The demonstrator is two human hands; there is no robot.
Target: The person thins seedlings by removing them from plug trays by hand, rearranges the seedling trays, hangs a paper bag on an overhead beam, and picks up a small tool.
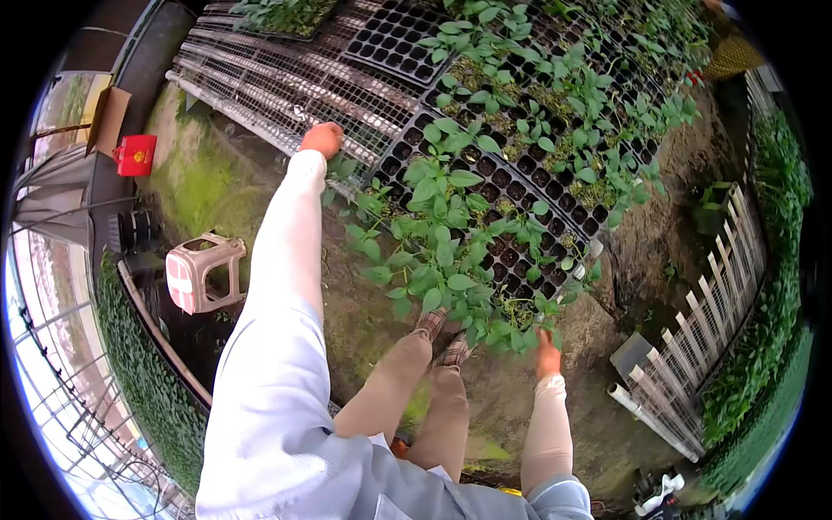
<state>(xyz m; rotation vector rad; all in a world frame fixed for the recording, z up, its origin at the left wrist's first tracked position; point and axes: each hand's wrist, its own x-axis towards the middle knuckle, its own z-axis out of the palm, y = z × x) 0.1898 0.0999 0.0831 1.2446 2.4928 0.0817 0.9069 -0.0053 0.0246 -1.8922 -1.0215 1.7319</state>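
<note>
My left hand [322,139] is closed at the near edge of the mesh bench [260,95], beside a small shiny piece [300,113]. What its fingers hold, if anything, is hidden. Down at the front right, my right hand [548,355] has its fingers drawn together among leaves at the corner of a black seedling tray [503,260]. Those leaves partly cover the fingertips, so I cannot make out what they grip. Leafy green seedlings [442,195] stand in the tray cells and lean over the front edge; several cells hold only dark soil.
An empty-celled black tray [399,39] lies farther back on the bench. To the left are a pink plastic stool [206,273], a red box [136,156] and a cardboard flap [109,121]. A slatted bench [693,321] with plants stands on the right, past the dirt path [641,251].
</note>
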